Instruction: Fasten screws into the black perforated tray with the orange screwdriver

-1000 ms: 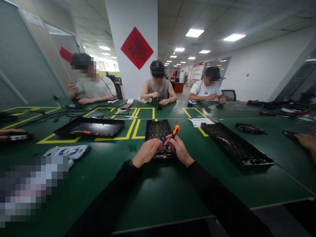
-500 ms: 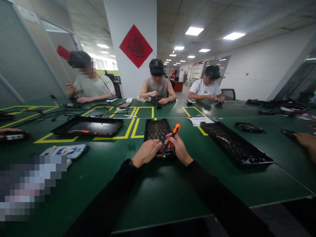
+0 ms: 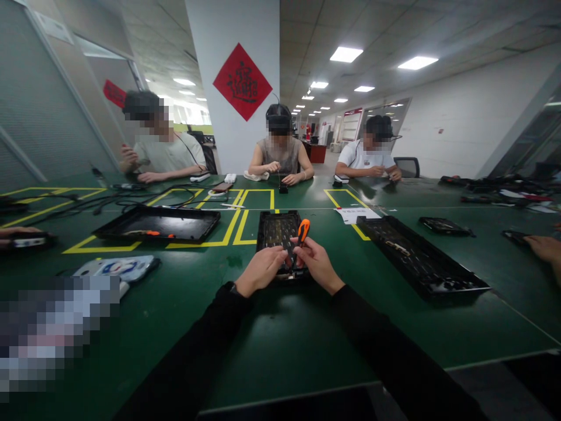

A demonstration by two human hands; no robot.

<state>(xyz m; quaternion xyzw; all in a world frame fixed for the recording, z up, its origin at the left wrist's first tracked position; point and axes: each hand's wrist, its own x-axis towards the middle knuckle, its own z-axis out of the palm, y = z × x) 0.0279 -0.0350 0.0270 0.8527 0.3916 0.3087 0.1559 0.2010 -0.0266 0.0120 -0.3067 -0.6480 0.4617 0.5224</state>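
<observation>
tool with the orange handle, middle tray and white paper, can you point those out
tool (image 3: 303, 231): head view, on its orange and black handle
middle tray (image 3: 279, 215): head view, on its far edge
white paper (image 3: 350, 215): head view, on its upper face

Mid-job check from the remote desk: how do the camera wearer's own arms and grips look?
Both arms wear plain black long sleeves reaching the wrists, with no marking or cable visible on them. The left grip and right grip are bare hands, ungloved. A dark band shows at the left wrist, too dim to identify.
</observation>
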